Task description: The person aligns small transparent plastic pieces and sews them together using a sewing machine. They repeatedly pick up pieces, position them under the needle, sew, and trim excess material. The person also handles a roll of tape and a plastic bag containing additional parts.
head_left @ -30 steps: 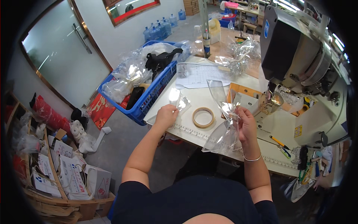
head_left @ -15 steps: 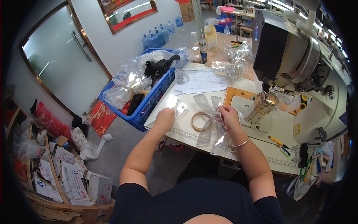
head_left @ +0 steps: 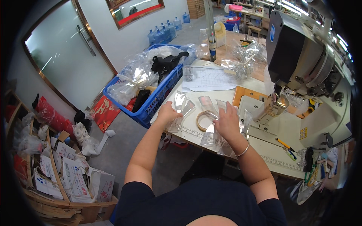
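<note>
Near the front of the worktop (head_left: 260, 145), clear plastic pieces (head_left: 212, 139) lie under the right hand (head_left: 227, 122), and clear strips (head_left: 187, 109) at the left hand (head_left: 166, 113); whether either grip is closed, I cannot tell. Between sits a tape roll (head_left: 198, 121), with paper (head_left: 205, 80) beyond, a sewing machine (head_left: 288, 49) rightward.
</note>
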